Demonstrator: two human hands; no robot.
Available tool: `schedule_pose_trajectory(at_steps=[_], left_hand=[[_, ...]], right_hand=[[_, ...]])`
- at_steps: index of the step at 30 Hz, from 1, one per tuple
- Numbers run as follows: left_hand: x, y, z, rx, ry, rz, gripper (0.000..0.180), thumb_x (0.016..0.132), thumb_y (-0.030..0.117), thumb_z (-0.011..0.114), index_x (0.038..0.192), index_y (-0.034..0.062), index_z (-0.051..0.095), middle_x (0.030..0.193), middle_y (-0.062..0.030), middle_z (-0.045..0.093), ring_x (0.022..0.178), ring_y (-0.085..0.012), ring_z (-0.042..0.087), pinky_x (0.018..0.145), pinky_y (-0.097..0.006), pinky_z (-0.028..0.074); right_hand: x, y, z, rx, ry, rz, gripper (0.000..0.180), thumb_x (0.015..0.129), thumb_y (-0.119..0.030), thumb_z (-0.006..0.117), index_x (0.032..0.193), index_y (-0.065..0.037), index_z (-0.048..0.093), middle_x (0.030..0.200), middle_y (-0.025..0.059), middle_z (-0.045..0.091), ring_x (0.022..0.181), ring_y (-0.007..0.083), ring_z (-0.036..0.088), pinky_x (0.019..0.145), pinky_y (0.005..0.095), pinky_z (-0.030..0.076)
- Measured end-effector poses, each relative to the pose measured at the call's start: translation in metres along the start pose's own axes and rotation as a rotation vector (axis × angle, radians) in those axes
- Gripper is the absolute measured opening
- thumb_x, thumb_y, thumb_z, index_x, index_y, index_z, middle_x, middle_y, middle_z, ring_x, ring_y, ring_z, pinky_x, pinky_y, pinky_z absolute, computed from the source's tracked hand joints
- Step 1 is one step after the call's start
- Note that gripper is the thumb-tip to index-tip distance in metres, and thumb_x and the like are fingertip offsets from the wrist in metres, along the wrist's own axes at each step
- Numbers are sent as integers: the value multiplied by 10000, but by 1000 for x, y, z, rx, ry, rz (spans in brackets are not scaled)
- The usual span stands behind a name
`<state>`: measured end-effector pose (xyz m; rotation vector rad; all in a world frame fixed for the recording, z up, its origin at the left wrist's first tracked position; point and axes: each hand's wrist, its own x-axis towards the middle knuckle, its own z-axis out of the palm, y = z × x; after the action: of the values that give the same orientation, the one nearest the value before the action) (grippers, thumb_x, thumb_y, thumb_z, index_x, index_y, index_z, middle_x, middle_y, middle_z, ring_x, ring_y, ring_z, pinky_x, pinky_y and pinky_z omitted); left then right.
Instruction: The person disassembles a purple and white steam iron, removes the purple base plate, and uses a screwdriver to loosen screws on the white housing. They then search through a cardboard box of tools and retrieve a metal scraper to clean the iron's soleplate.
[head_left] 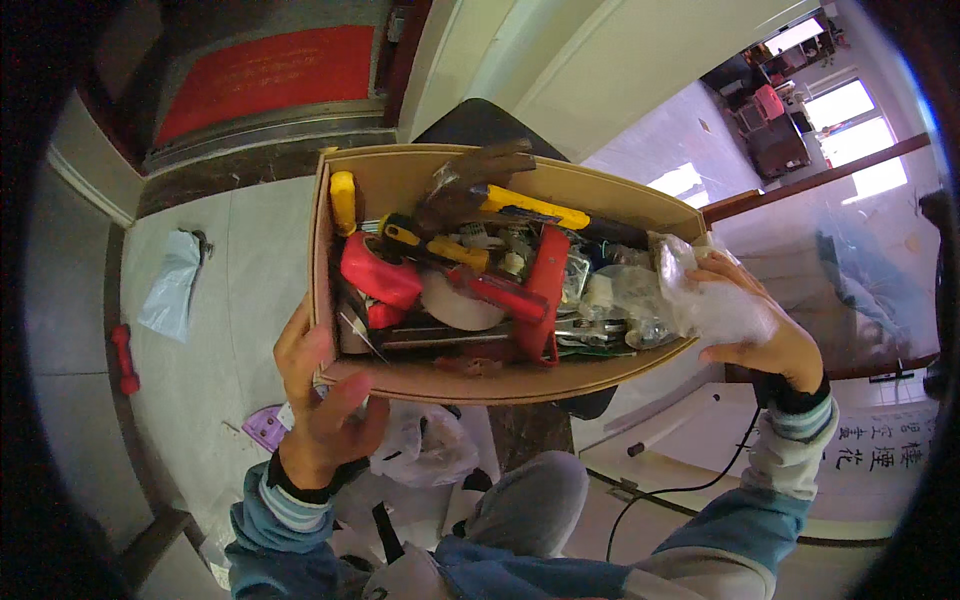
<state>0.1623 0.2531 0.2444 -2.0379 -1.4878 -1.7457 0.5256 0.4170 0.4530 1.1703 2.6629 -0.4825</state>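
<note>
An open cardboard box (500, 393) full of tools sits in front of me. My left hand (325, 400) grips its near left corner, fingers along the left side and thumb by the near wall. At the right end, my right hand (755, 320) is closed over a clear plastic bag (690, 300) that bulges above the rim; its fingertips are partly hidden by the plastic. Inside lie a hammer (535, 207) with a yellow and black handle, a red tape measure (380, 272), a yellow-and-black handled tool (430, 242), a red-handled tool (500, 292) and a red tool (543, 290).
A black seat (490, 122) shows under the box. On the floor at left are a pale plastic packet (170, 285) and a red dumbbell-shaped object (125, 358). Crumpled clear plastic (430, 445) lies below the box. A black cable (690, 490) curves at right; a red mat (275, 80) lies beyond.
</note>
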Motion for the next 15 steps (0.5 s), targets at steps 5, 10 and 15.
schedule_pose_trajectory(at_steps=[5,10,15], left_hand=[[-1,1,2,-23,12,-20,790,562,-100,573,1258,242,425,1383,-134,307,1193,-493,368,958,-552,354],[1,2,-1,-34,-11,-28,799,572,-102,583,1270,250,418,1383,-137,305,1194,-495,364,964,-552,353],[0,2,-2,-59,-14,-45,743,587,-95,599,1233,236,437,1382,-146,308,1197,-505,359,966,-545,355]], right_hand=[[-5,21,12,126,70,-28,626,690,-36,741,1251,-37,462,1321,127,452,1225,291,411,1027,392,312],[-4,25,7,329,64,127,531,674,-21,744,1163,-32,537,1278,103,499,1162,269,485,975,356,384],[3,16,2,92,177,119,312,716,53,643,1018,-7,594,1087,168,580,978,260,594,802,346,466]])
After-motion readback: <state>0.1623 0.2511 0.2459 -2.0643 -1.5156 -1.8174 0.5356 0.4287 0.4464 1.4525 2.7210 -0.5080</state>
